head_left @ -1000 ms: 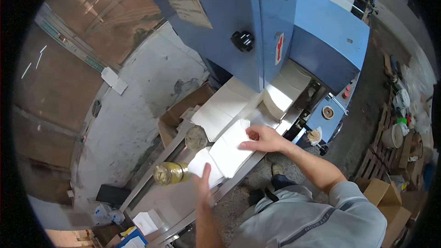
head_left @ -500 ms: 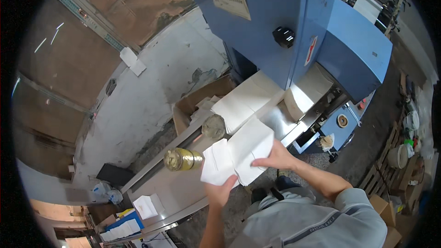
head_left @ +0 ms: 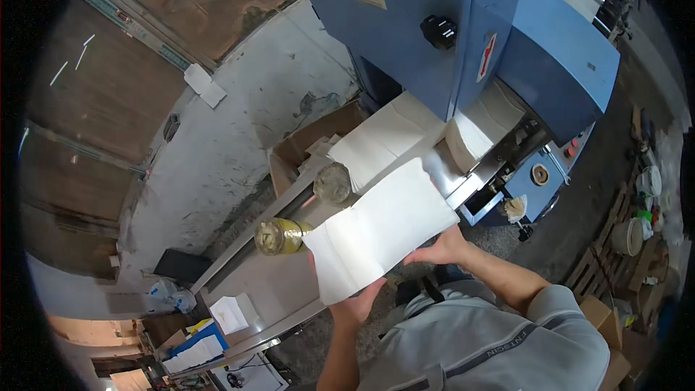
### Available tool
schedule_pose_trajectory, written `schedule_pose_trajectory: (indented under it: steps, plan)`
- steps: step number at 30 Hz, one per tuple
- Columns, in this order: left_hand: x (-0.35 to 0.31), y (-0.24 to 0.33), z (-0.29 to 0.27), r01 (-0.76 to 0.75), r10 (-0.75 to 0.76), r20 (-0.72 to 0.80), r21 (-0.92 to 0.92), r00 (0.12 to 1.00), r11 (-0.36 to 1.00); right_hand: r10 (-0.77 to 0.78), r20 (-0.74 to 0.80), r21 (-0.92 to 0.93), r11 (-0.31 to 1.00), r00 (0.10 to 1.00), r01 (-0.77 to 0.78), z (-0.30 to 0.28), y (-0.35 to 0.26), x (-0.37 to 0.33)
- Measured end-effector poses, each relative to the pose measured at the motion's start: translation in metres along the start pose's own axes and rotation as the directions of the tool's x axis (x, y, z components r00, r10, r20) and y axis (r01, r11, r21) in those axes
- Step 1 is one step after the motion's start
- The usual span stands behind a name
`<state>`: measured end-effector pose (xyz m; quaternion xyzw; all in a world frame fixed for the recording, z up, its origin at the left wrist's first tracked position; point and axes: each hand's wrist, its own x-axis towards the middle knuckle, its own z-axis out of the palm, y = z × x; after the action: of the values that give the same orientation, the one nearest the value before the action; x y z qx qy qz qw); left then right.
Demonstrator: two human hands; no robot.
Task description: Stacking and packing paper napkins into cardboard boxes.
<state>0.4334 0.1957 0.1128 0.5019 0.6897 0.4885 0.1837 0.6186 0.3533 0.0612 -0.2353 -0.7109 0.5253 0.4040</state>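
A stack of white paper sheets [head_left: 384,221] spans my two hands above the metal table, a crease running across its left part. My left hand [head_left: 355,305] is closed on its near left edge, thumb at the rim and other fingers mostly under the paper. At the near right edge, my right hand [head_left: 443,247] grips the stack, its fingers partly hidden beneath. Just beyond the paper stand a jar with yellowish contents [head_left: 279,237] and a cloudy glass jar [head_left: 333,184]. Another pile of white paper [head_left: 380,137] lies beside the blue machine [head_left: 405,36].
More paper [head_left: 467,143] sits under the machine's blue cover. A cardboard box [head_left: 286,163] with paper stands behind the metal table [head_left: 271,286]. A small paper stack [head_left: 229,315] rests at the table's left end. Wooden pallets [head_left: 597,253] lie on the floor at right.
The stack was parted into two sections at a fold; now it is spread as one nearly flat surface. Both hands have shifted slightly, and the right thumb has moved from the paper's face to its edge.
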Motion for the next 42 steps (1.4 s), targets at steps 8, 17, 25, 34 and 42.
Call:
schedule_pose_trajectory:
  steps: [8,17,25,34,42]
  plan:
    - [0.015,0.017,0.013,-0.159,0.16,0.073,-0.013,0.984,0.987,0.067,-0.119,-0.055,0.996,0.991,-0.074,-0.017,-0.001,-0.02]
    - [0.011,-0.01,0.058,-0.121,0.226,0.476,-0.241,0.85,0.963,-0.028,-0.535,-0.177,0.981,0.844,-0.079,-0.03,-0.045,-0.114]
    - [-0.099,0.009,0.108,0.112,0.39,0.678,-0.57,0.623,0.814,-0.139,-0.866,-0.295,0.918,0.481,-0.265,0.032,-0.13,-0.298]
    - [-0.289,0.091,0.134,0.15,0.474,0.88,-0.465,-0.03,0.873,-0.166,-0.977,-0.073,0.848,-0.131,-0.526,0.136,-0.211,-0.522]
    - [-0.527,0.157,0.156,0.097,0.386,0.873,-0.374,-0.299,0.922,-0.103,-0.889,0.155,0.85,-0.447,-0.504,0.192,-0.249,-0.746]
